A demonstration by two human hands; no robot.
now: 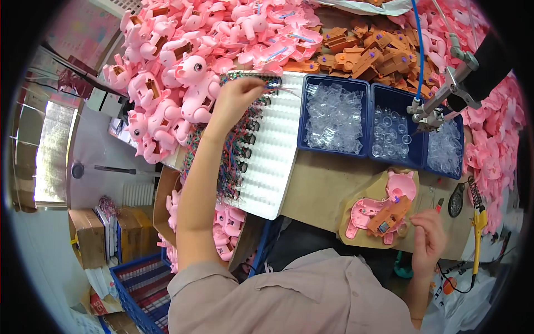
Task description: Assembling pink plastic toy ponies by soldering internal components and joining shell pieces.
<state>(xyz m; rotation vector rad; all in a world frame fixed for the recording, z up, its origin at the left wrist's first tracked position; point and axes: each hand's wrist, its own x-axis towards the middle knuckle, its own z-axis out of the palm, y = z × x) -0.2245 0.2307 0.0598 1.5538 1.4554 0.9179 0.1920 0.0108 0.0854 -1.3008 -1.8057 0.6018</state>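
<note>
My left hand [242, 94] reaches to the far end of a white ridged foam tray [270, 161]. Its fingertips pinch a small wired part [272, 86], with thin wires trailing right. Along the tray's left side lies a thick row of small dark parts with red, green and blue wires [222, 156]. My right hand [429, 236] is curled, fingers together, just right of a pink toy shell half [364, 210]; whether it holds something is hidden. That shell rests in a yellowish shaped holder [346, 231], with an orange-brown box-like part [392, 214] lying tilted across it.
Pink animal toy bodies [194, 83] heap up at the far left. Blue bins [334, 150] hold clear plastic pieces; behind them are orange-brown parts [372, 53]. A hanging metal tool [428, 117] comes down at right, near a yellow-handled tool [478, 222]. A blue crate [130, 300] stands lower left.
</note>
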